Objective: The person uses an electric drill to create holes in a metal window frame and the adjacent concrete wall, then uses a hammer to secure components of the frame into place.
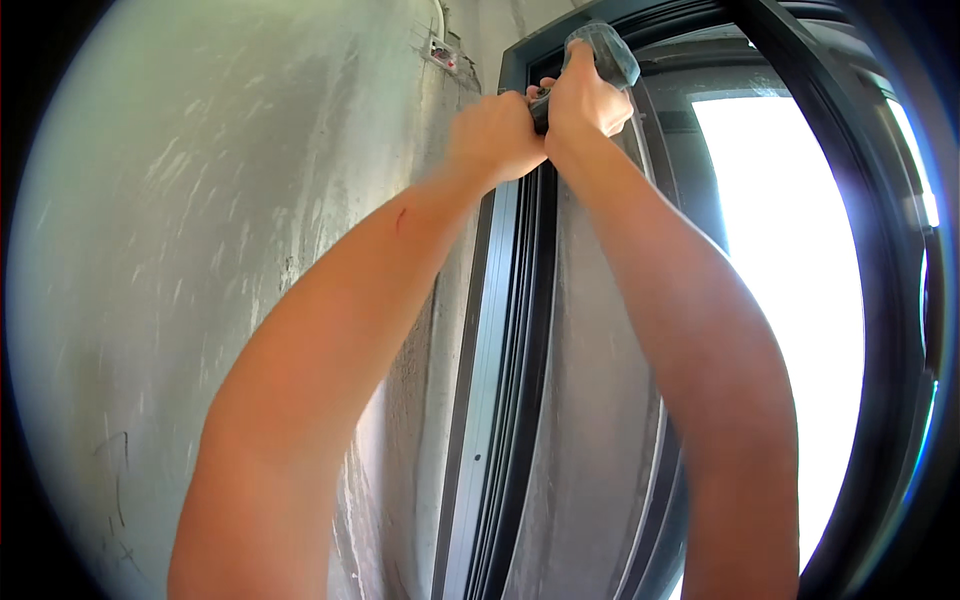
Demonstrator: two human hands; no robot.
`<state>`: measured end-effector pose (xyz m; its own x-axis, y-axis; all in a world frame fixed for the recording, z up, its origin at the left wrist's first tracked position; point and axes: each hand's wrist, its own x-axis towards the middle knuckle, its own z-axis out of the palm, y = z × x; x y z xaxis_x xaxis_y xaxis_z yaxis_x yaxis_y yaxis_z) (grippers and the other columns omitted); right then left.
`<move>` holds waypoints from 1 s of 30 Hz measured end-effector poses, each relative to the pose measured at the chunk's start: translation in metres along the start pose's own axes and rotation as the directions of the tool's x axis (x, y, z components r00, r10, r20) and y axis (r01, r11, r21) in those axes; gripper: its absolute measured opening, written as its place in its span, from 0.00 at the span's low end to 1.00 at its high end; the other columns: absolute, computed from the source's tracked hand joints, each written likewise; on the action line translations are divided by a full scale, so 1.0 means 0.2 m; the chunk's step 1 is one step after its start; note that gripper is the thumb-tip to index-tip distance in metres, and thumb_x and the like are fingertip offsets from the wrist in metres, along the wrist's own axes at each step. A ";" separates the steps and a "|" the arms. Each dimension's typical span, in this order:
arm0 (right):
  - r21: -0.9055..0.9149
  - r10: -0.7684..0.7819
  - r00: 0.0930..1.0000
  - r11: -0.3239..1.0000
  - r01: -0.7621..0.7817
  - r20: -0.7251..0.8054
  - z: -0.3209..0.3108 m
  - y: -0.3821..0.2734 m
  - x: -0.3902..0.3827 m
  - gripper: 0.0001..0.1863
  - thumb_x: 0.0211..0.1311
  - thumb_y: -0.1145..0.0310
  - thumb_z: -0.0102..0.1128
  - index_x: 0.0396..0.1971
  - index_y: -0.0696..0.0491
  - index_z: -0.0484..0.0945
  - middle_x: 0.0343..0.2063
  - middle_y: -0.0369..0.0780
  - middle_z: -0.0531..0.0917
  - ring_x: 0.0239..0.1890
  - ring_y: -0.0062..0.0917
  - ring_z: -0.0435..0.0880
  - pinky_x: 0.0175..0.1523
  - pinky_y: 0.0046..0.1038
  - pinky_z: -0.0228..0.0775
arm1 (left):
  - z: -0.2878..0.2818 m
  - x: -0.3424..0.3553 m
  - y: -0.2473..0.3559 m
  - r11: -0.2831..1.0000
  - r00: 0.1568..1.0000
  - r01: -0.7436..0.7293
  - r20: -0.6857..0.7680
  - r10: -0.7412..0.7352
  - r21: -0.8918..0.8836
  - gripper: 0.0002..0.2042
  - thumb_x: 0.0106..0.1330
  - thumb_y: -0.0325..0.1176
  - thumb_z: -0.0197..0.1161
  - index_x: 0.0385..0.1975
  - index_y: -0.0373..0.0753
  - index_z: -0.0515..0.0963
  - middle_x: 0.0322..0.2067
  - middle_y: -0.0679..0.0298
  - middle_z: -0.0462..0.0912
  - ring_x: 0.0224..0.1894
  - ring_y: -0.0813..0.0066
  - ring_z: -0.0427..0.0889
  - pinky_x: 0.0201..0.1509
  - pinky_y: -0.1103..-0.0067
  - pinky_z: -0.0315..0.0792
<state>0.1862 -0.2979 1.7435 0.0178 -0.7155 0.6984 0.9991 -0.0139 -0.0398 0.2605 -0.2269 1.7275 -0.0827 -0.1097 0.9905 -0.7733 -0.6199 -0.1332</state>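
Both my arms reach up to the top left corner of a dark window frame. My right hand is closed round a hand-held power tool, which looks like a cordless drill. Its rounded grey-teal end shows above the fingers, and a black part sticks out between my hands. Against that black part my left hand is closed, fingers curled round it. The tool's working tip is hidden by my hands, so I cannot tell whether it touches the frame.
A stained bare grey wall stands on the left, with a small wall box and wires high up. The frame's grooved upright runs down below my hands. Bright window glass lies to the right.
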 end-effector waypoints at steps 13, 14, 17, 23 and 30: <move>0.338 0.087 0.989 0.933 -0.123 0.118 -0.19 0.16 -0.32 0.24 0.69 0.60 0.73 0.57 0.55 0.76 0.30 0.45 0.86 0.27 0.38 0.89 0.29 0.37 0.80 | -0.07 -0.33 -0.14 0.988 0.989 -0.149 0.002 0.149 0.025 0.18 0.58 0.45 0.72 0.42 0.39 0.87 0.34 0.50 0.90 0.39 0.45 0.90 0.44 0.56 0.83; 0.354 0.104 0.986 0.924 -0.144 0.128 -0.23 0.14 -0.37 0.25 0.70 0.60 0.74 0.58 0.56 0.75 0.32 0.46 0.86 0.29 0.40 0.90 0.30 0.37 0.81 | -0.10 -0.39 -0.12 0.983 0.984 -0.180 -0.008 0.181 0.021 0.15 0.58 0.40 0.72 0.40 0.39 0.86 0.34 0.51 0.90 0.38 0.46 0.89 0.42 0.56 0.82; 0.449 0.101 0.984 0.880 -0.157 0.147 -0.38 0.05 -0.53 0.25 0.71 0.61 0.76 0.57 0.61 0.76 0.34 0.47 0.88 0.33 0.38 0.92 0.33 0.37 0.82 | -0.11 -0.57 -0.05 0.981 0.983 -0.175 -0.080 0.168 -0.088 0.14 0.57 0.40 0.74 0.38 0.39 0.85 0.29 0.48 0.88 0.35 0.42 0.88 0.40 0.54 0.80; 0.354 0.041 0.989 0.931 -0.091 0.145 -0.59 -0.21 -0.86 0.25 0.73 0.63 0.72 0.59 0.61 0.73 0.36 0.48 0.89 0.36 0.39 0.93 0.36 0.37 0.84 | -0.44 -0.91 0.12 0.949 0.970 -0.135 0.158 0.185 -0.285 0.11 0.61 0.34 0.72 0.43 0.41 0.84 0.35 0.51 0.90 0.39 0.43 0.89 0.44 0.55 0.82; 0.101 0.090 0.987 0.989 -0.104 0.136 -0.61 -0.68 -0.95 0.25 0.75 0.48 0.63 0.53 0.57 0.75 0.37 0.46 0.87 0.42 0.39 0.90 0.44 0.39 0.82 | -0.67 -0.98 0.37 0.849 0.953 -0.101 0.193 0.232 -0.519 0.14 0.67 0.30 0.71 0.51 0.42 0.82 0.39 0.57 0.91 0.40 0.50 0.91 0.45 0.59 0.84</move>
<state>0.0431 -0.2453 1.5284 0.1123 -0.6125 0.7824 0.9906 0.1311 -0.0396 0.1352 -0.1473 1.5276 -0.1366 -0.3983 0.9070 -0.9742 -0.1121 -0.1959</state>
